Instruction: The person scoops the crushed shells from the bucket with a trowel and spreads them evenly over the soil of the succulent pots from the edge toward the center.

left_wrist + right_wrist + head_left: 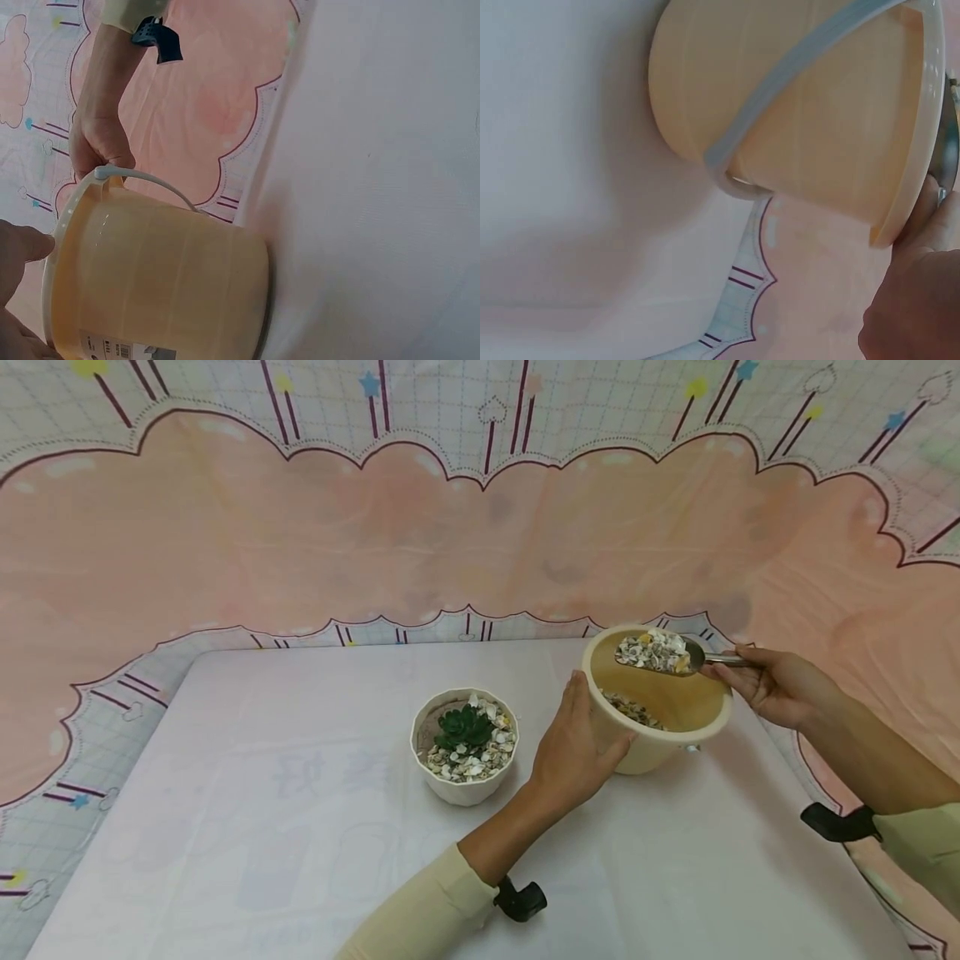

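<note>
A cream bucket [637, 756] stands at the right of the white table, with some mixed gravel [632, 710] on its inside bottom. My left hand [573, 747] holds the bucket's near left side, thumb and fingers spread at the rim. Above the bucket's mouth, my right hand [776, 685] grips the handle of a metal scoop [696, 656], heaped with white, grey and yellowish stone chips [652, 652]. In the right wrist view the bucket wall hides most of the scoop. Left of the bucket sits a white faceted pot [461, 793] with a green succulent [463, 727].
Pale chips [487, 758] cover part of the soil in the pot; brown soil shows at its back left. The bucket's grey handle [795, 71] hangs down its side. A white cloth covers the table [262, 827]. Behind it hangs a patterned pink curtain [375, 543].
</note>
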`<state>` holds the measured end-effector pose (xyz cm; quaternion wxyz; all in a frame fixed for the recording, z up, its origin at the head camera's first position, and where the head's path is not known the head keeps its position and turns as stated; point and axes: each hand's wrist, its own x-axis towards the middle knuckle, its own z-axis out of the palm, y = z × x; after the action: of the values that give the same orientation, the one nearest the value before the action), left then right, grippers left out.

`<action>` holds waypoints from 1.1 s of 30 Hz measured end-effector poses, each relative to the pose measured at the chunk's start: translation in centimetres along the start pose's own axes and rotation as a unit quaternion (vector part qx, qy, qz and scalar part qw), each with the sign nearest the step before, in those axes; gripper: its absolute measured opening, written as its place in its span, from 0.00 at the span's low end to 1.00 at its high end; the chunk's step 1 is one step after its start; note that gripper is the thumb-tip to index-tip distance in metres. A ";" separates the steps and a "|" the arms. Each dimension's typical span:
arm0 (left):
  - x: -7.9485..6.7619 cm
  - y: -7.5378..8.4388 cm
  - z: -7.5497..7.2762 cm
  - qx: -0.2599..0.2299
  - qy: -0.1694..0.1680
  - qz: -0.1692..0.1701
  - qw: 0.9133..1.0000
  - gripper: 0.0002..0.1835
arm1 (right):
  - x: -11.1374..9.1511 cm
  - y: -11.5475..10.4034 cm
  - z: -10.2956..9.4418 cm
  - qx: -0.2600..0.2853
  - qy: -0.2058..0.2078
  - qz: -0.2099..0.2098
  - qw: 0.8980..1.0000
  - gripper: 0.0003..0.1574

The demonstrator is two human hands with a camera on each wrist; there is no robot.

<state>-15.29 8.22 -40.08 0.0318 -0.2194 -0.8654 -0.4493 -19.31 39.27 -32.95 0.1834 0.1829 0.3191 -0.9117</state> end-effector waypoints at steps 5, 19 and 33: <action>-0.1 -0.2 -0.1 -0.013 0.002 0.001 1.000 0.55 | 0.0 0.1 -0.1 0.004 -0.008 -0.003 1.000 0.23; -2.0 0.7 -2.4 -0.021 0.027 0.027 0.999 0.53 | 0.5 1.2 3.7 0.002 -0.037 0.004 0.999 0.20; -6.3 -0.3 -9.4 -0.021 0.168 0.130 0.977 0.46 | 3.2 5.6 9.8 -0.094 -0.076 0.048 0.991 0.23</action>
<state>-11.06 -1.55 -36.27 0.2306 -0.2524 -0.8020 -0.4898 -21.69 28.08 -30.14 0.2667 0.1097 0.3795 -0.8791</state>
